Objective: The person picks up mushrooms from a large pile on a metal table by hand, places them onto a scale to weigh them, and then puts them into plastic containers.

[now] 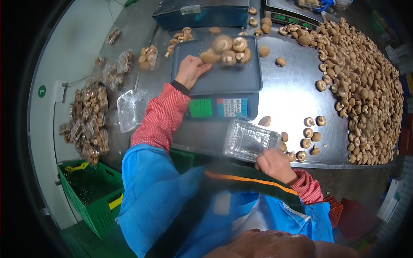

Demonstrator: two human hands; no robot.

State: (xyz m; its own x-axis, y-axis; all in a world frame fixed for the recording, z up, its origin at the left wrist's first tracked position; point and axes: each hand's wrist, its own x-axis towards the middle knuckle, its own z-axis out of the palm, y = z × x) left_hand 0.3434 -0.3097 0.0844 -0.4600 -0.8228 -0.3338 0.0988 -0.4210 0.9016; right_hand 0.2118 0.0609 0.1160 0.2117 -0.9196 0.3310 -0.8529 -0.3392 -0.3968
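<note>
My left hand (191, 71) is over the left side of the grey weighing pan (222, 80) of a digital scale. Its fingertips are at the edge of a brown mushroom cap (209, 56); I cannot tell whether they grip it. Several more shiitake mushrooms (222, 43) are grouped on the pan, caps and stems facing different ways. Down at the table's front edge, my right hand (274, 163) holds a clear plastic punnet (250, 142) by its near right corner. No mushrooms show inside the punnet. The scale's lit display (200, 108) and keypad (233, 107) face me.
A large heap of mushrooms (364, 84) covers the table's right side, with loose ones (308, 133) nearer. Filled packs (88, 109) pile up left, beside clear plastic packaging (130, 108). A green crate (93, 196) stands below left. A blue-gloved hand (326, 4) is by another scale (292, 14).
</note>
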